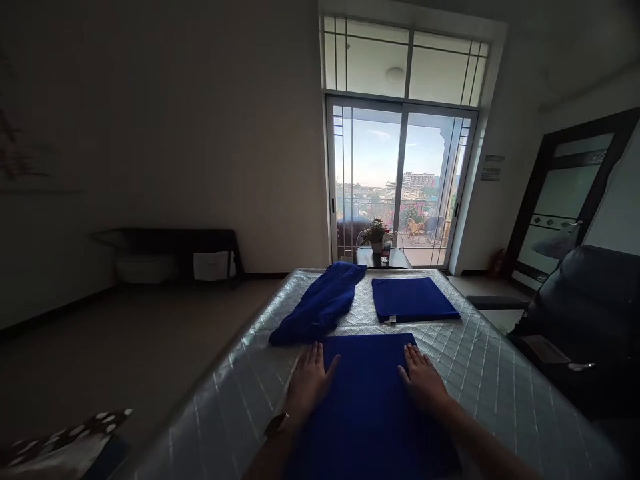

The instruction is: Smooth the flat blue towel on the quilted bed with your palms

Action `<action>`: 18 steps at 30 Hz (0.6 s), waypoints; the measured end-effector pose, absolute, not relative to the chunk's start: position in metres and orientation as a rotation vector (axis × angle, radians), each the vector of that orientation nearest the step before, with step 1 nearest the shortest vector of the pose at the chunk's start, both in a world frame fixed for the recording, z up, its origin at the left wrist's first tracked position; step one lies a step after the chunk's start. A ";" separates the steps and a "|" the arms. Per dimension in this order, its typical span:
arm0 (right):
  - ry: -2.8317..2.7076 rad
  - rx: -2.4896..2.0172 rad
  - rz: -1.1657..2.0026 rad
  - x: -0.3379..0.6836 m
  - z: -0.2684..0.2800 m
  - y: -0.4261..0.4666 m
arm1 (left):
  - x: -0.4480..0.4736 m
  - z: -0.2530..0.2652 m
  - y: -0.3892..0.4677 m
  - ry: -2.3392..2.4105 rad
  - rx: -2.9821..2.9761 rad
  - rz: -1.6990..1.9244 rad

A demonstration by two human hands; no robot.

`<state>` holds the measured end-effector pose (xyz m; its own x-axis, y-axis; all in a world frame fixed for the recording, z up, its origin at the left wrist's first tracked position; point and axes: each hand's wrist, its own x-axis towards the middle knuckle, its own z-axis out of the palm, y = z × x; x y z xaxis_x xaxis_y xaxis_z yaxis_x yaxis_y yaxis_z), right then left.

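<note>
A dark blue cloth point(369, 407) is spread flat in front of me on the quilted, silvery table cover point(480, 373). My left hand point(311, 377) lies along its left edge, fingers stretched out and thumb apart. On the opposite edge rests my right hand point(423, 377), also flat with fingers extended. Neither hand grips anything. Beyond them, a neatly folded blue cloth point(415, 299) with a small white label lies at the right. A crumpled blue cloth point(325, 300) is heaped at the left, close to the far edge of the spread one.
Past the table's far edge stand a potted plant point(376, 231) and a bottle point(385, 251) on a small dark table, before glass sliding doors point(400, 180). A black chair point(580, 320) is at the right. A low dark bench point(175, 253) stands along the left wall.
</note>
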<state>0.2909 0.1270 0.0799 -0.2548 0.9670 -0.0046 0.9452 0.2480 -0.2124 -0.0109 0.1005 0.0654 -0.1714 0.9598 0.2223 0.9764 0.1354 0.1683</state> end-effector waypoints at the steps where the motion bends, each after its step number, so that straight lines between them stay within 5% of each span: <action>1: -2.385 -1.850 0.250 0.290 0.082 0.131 | -0.011 0.066 0.100 -2.314 -1.986 -0.421; 18: -2.279 -1.785 0.237 0.282 0.069 0.178 | -0.021 0.043 0.111 -2.190 -1.992 -0.378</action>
<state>0.2816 0.1783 0.0685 -0.2271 0.9701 0.0854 0.9317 0.2420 -0.2710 -0.0213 0.1108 0.0427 -0.1024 0.9536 0.2831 0.9933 0.0828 0.0802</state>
